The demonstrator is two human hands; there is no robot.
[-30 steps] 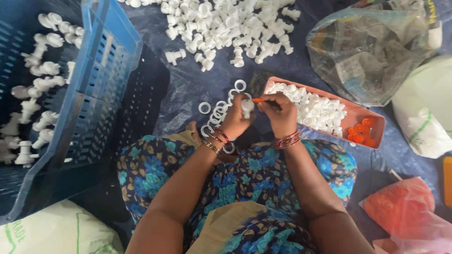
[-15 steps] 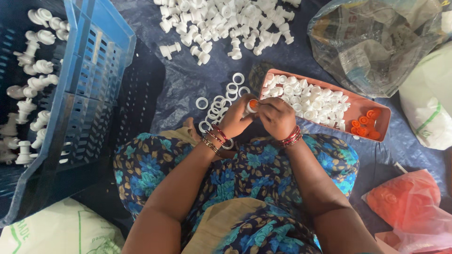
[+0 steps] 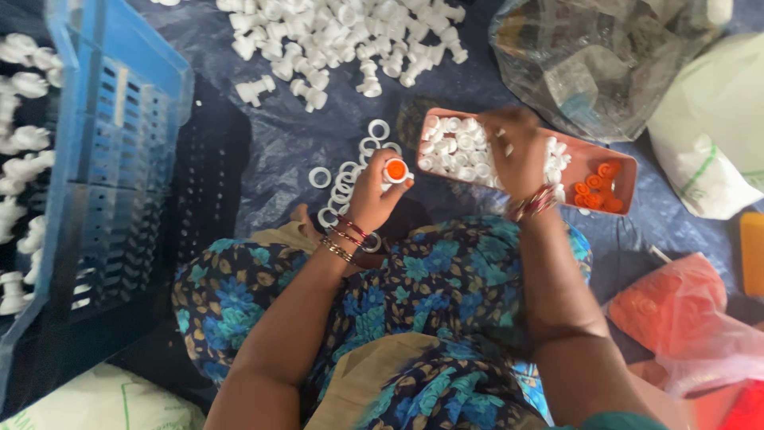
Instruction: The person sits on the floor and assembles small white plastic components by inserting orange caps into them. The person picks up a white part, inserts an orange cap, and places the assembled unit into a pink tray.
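We see a blue slotted plastic crate (image 3: 111,183) at the left holding white plastic fittings (image 3: 20,143). A crumpled clear plastic bag (image 3: 605,64) lies at the upper right, a white woven sack (image 3: 716,135) beside it, and an orange plastic bag (image 3: 676,318) at the lower right.

Seated person: blue floral dress (image 3: 398,287) with tan cloth (image 3: 374,374); red and gold bangles (image 3: 344,236) on both bare forearms.

Soft even daylight, faint shadows; right hand (image 3: 516,151) motion-blurred, frame edges slightly soft, mild wide-angle distortion
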